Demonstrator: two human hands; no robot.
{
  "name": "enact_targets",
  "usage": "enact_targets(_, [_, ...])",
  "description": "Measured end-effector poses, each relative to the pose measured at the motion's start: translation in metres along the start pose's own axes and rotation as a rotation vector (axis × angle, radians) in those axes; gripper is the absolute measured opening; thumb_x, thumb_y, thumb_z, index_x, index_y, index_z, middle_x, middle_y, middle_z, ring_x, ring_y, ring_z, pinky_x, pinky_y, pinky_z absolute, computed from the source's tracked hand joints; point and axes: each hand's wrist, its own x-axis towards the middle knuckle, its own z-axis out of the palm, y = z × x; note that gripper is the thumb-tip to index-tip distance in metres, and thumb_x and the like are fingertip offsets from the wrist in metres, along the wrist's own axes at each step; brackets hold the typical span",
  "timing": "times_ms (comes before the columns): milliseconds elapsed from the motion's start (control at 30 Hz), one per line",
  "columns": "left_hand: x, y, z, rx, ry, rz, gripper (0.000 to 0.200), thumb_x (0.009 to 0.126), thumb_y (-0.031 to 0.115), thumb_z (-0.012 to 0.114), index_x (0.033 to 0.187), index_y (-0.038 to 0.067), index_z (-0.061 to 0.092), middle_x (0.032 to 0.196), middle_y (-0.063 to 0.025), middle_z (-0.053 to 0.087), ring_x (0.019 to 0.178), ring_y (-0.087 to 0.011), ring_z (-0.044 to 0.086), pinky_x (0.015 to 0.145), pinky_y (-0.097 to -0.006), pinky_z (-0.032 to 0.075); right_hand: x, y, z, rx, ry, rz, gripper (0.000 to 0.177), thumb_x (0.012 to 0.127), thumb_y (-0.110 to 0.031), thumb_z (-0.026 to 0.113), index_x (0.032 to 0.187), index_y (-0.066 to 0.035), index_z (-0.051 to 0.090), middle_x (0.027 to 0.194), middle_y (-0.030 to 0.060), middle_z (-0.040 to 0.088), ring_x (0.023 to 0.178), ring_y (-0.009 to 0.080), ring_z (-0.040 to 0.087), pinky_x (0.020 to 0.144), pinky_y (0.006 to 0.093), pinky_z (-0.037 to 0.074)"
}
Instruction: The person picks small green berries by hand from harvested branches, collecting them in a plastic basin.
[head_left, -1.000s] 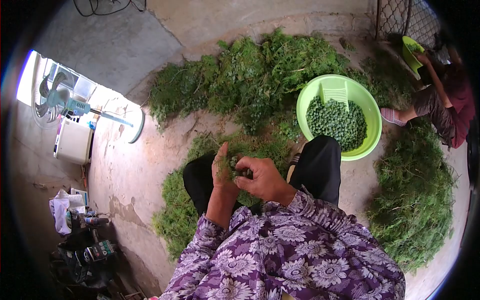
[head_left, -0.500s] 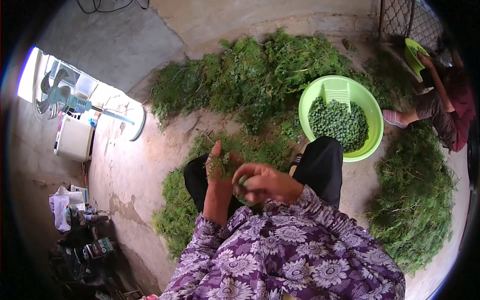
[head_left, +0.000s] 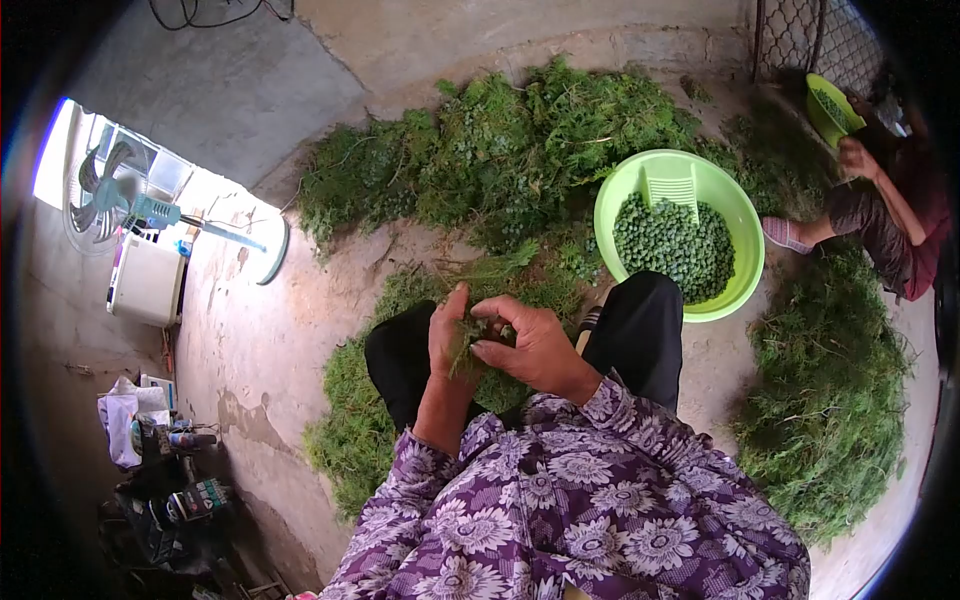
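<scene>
The left hand (head_left: pixel 445 338) holds a green sprig (head_left: pixel 463 353); the right hand (head_left: pixel 535 352) curls beside it (green tub (head_left: pixel 740 220) nearby).

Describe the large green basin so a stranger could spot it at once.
Start with the heap of leafy branches across the top. Near its right end, beyond the camera wearer's black-clad right knee, sits the large green basin, holding small green pieces. Unlike the tilted basin beside the other person, it looks larger and shows a ridged panel.

I can't see the whole green sprig (head_left: pixel 464 352) past the right hand (head_left: pixel 537 345); a black-trousered knee (head_left: pixel 640 305) blocks my view of part of the lime-green basin (head_left: pixel 746 250), and my lens's dark border crops the co-worker (head_left: pixel 915 215).
</scene>
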Motion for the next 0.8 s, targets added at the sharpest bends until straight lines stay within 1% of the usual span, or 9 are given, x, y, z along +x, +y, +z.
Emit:
enact_targets(100, [0.005, -0.006, -0.006, 0.027, -0.011, 0.015, 0.019, 0.081, 0.025, 0.056, 0.071, 0.011, 0.045, 0.061, -0.0018, 0.049, 0.051, -0.0141, 0.050, 0.043, -0.0260, 0.041, 0.002, 0.007, -0.002, -0.029, -0.020, -0.047, 0.035, 0.071, -0.021, 0.066, 0.097, -0.002, 0.053, 0.075, 0.0039, 0.055, 0.069, 0.0086, 0.050, 0.064, 0.0234, 0.042])
enact_targets(167, [0.014, -0.014, -0.019, 0.458, -0.111, 0.327, 0.020, 0.081, 0.025, 0.055, 0.071, 0.011, 0.045, 0.062, -0.0019, 0.049, 0.053, -0.0139, 0.050, 0.045, -0.0266, 0.041, 0.002, 0.004, -0.004, -0.001, -0.049, -0.046, 0.033, 0.071, -0.022, 0.065, 0.095, -0.002, 0.052, 0.075, 0.0035, 0.054, 0.069, 0.0078, 0.049, 0.063, 0.0233, 0.042])
enact_targets(300, [0.009, -0.015, -0.011, 0.016, -0.034, 0.028, 0.018, 0.083, 0.024, 0.053, 0.073, 0.011, 0.047, 0.062, -0.0018, 0.049, 0.054, -0.0136, 0.050, 0.046, -0.0275, 0.042, 0.000, 0.003, -0.004, -0.006, -0.062, -0.030, 0.028, 0.072, -0.019, 0.063, 0.093, -0.002, 0.052, 0.075, 0.0034, 0.054, 0.070, 0.0068, 0.048, 0.064, 0.0236, 0.042])
enact_targets(367, [0.019, -0.029, -0.028, 0.441, -0.130, 0.497, 0.016, 0.084, 0.024, 0.051, 0.076, 0.010, 0.049, 0.063, -0.0019, 0.050, 0.056, -0.0136, 0.051, 0.048, -0.0282, 0.042, -0.001, -0.004, -0.005, -0.003, -0.076, 0.047, 0.025, 0.073, -0.016, 0.060, 0.091, -0.002, 0.052, 0.076, 0.0030, 0.054, 0.070, 0.0063, 0.048, 0.064, 0.0233, 0.042])
enact_targets(400, [0.016, -0.025, -0.024, 0.442, -0.130, 0.496, 0.016, 0.084, 0.024, 0.051, 0.076, 0.010, 0.049, 0.063, -0.0019, 0.050, 0.056, -0.0136, 0.051, 0.048, -0.0282, 0.042, 0.000, 0.000, -0.004, -0.003, -0.075, 0.048, 0.025, 0.073, -0.016, 0.060, 0.091, -0.002, 0.052, 0.076, 0.0030, 0.054, 0.070, 0.0063, 0.048, 0.064, 0.0233, 0.042])
enact_targets(467, [0.008, -0.013, -0.014, -0.054, -0.186, -0.017, 0.017, 0.084, 0.024, 0.051, 0.084, 0.007, 0.051, 0.067, -0.0027, 0.052, 0.059, -0.0141, 0.052, 0.050, -0.0276, 0.043, 0.001, 0.011, 0.000, 0.109, -0.004, -0.030, 0.022, 0.073, -0.014, 0.059, 0.090, -0.001, 0.053, 0.075, 0.0031, 0.054, 0.069, 0.0064, 0.048, 0.062, 0.0230, 0.042])
enact_targets(600, [0.011, -0.018, -0.017, 0.032, -0.162, 0.051, 0.019, 0.084, 0.024, 0.051, 0.086, 0.005, 0.051, 0.070, -0.0040, 0.053, 0.061, -0.0149, 0.053, 0.052, -0.0277, 0.044, 0.002, 0.011, -0.001, 0.104, 0.021, -0.076, 0.018, 0.074, -0.011, 0.057, 0.089, -0.001, 0.053, 0.074, 0.0035, 0.053, 0.069, 0.0065, 0.047, 0.063, 0.0227, 0.041])
enact_targets(700, [0.006, -0.016, -0.011, 0.313, -0.086, 0.206, 0.018, 0.083, 0.024, 0.053, 0.083, 0.007, 0.050, 0.067, -0.0045, 0.052, 0.060, -0.0159, 0.052, 0.054, -0.0296, 0.044, -0.001, -0.002, -0.003, 0.075, -0.016, 0.010, 0.016, 0.074, -0.009, 0.056, 0.087, -0.001, 0.054, 0.073, 0.0030, 0.052, 0.070, 0.0069, 0.048, 0.065, 0.0229, 0.041])
enact_targets(800, [0.018, -0.006, -0.020, 0.061, -0.074, -0.034, 0.021, 0.083, 0.027, 0.052, 0.078, 0.006, 0.050, 0.060, -0.0041, 0.047, 0.053, -0.0185, 0.047, 0.051, -0.0320, 0.041, -0.005, -0.018, 0.001, 0.251, -0.132, 0.026, 0.014, 0.073, -0.008, 0.055, 0.085, -0.001, 0.054, 0.071, 0.0014, 0.052, 0.069, 0.0073, 0.049, 0.061, 0.0222, 0.040])
